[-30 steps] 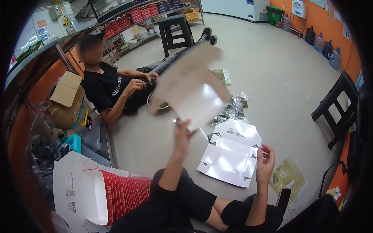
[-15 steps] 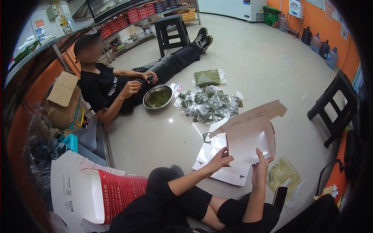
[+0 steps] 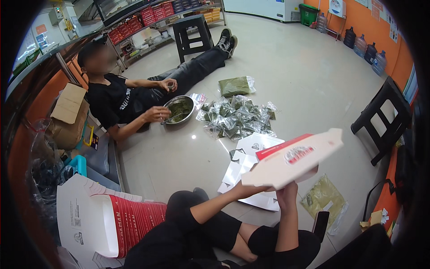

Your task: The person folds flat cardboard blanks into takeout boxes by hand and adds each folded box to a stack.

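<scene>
In front of me a white and red cardboard food box (image 3: 291, 159) is held off the floor, its printed flap now tilted over the top. My left hand (image 3: 245, 190) grips its near left edge, and my right hand (image 3: 287, 192) holds it from below; the box hides most of the fingers of both. Under it lie white cardboard pieces (image 3: 229, 174) on the floor. To my left stands a nested stack of red-striped boxes (image 3: 139, 222), the outermost with its white flap spread out.
A person (image 3: 109, 96) sits at the left with a small container and a spoon over a steel bowl (image 3: 191, 117) of green flakes. Beyond the box lie small filled plastic bags (image 3: 237, 117) and a larger green bag (image 3: 235, 86). A black stool (image 3: 380, 119) stands right.
The box's flap has swung down toward me, covering its white inside and showing the printed face. My hands have slid beneath it. The other person's right hand has lowered to the bowl.
</scene>
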A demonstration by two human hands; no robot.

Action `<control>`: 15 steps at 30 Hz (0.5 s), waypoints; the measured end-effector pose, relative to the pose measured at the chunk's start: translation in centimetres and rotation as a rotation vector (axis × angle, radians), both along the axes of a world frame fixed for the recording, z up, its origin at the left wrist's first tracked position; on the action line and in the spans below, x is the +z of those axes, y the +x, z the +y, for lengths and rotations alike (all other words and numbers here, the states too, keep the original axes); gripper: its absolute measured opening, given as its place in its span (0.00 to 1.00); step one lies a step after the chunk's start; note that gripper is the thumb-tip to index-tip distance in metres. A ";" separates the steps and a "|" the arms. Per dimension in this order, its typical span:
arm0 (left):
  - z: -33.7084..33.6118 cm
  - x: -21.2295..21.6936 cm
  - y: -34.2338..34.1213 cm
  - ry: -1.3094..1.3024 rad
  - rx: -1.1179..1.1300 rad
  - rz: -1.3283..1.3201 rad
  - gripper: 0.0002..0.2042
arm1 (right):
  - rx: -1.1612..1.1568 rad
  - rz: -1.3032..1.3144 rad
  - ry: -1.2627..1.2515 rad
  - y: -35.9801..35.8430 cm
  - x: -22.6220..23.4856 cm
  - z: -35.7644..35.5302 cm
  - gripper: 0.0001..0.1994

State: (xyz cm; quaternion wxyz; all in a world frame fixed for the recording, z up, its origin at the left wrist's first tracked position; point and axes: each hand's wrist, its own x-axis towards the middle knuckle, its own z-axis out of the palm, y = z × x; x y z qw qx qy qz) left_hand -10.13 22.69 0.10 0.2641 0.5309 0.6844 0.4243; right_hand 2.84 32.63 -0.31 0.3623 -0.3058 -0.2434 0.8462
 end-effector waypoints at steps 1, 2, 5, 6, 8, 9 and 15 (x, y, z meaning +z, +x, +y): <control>0.1 0.4 -0.4 0.117 -0.100 -0.086 0.35 | -0.083 0.002 0.101 0.0 -0.3 -0.2 0.21; -0.2 0.7 -0.3 0.113 -0.150 -0.217 0.35 | -0.135 -0.027 0.187 0.0 -0.5 -0.1 0.20; -1.3 2.0 -2.6 -0.040 -0.312 -0.310 0.36 | -0.185 -0.180 0.418 -0.2 -1.0 0.7 0.20; -1.6 2.3 -3.7 -0.226 -0.427 -0.204 0.36 | -0.167 -0.241 0.498 -0.4 -1.1 1.2 0.20; -2.1 2.7 -5.9 -0.389 -0.326 -0.251 0.30 | -0.048 -0.396 0.640 0.1 -1.2 2.0 0.20; -1.8 2.6 -6.2 -0.183 -0.243 -0.322 0.27 | 0.053 -0.484 0.681 0.4 -1.1 2.1 0.20; -4.9 2.1 -2.7 0.019 0.251 -0.706 0.32 | 0.539 -0.631 0.601 -1.2 1.6 -2.3 0.22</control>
